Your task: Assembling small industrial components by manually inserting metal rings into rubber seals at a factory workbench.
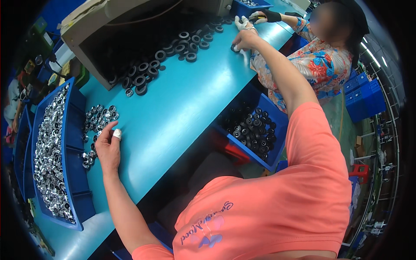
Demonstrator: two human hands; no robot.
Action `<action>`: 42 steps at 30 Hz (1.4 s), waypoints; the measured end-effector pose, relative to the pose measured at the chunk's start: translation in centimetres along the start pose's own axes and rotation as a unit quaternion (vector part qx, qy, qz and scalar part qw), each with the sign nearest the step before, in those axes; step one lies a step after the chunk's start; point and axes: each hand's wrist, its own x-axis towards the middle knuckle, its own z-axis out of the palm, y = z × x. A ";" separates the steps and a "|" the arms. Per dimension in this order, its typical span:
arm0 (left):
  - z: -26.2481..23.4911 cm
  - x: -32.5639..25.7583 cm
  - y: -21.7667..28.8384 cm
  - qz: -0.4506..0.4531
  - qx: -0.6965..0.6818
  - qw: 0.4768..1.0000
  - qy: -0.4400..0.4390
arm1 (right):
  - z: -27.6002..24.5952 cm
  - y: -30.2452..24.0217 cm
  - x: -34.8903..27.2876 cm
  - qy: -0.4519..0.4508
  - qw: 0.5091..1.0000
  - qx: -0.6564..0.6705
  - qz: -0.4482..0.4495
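My left hand (109, 149) is over the turquoise table beside a loose group of small shiny metal parts (102, 116). A white covering wraps one fingertip; the index finger and thumb stand apart, with nothing visible between them. My right arm reaches to the far right, where my right hand (246, 40) points down with bent fingers closed on a small black ring (234, 48) at the tabletop. Just beyond it is a co-worker's white-gloved hand (242, 24); the co-worker's other hand (271, 16) wears a dark covering.
Black rings (160, 55) lie in a long heap before a beige-framed dark housing (86, 43). A blue bin (78, 173) full of shiny parts stands at left. Below the table's near edge, another blue bin (279, 147) holds dark parts. The co-worker (320, 65) is at far right.
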 end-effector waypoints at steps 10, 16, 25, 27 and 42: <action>-0.2 0.0 0.0 -0.003 0.000 1.000 0.002 | 0.4 -0.7 -0.9 0.046 0.998 -0.014 0.034; -0.1 0.2 -0.5 0.001 -0.021 1.000 -0.002 | 2.6 -0.8 -0.3 0.118 0.993 0.010 0.026; 0.0 0.2 -0.1 -0.007 -0.019 1.000 -0.002 | 3.5 -0.2 0.3 0.102 0.985 0.125 0.056; 0.2 0.1 0.0 -0.002 -0.031 0.999 0.014 | 3.8 0.1 0.9 0.100 0.987 0.122 0.039; 0.2 0.5 -0.2 0.000 -0.022 1.000 -0.006 | 4.3 -0.2 1.0 0.174 0.977 0.126 0.004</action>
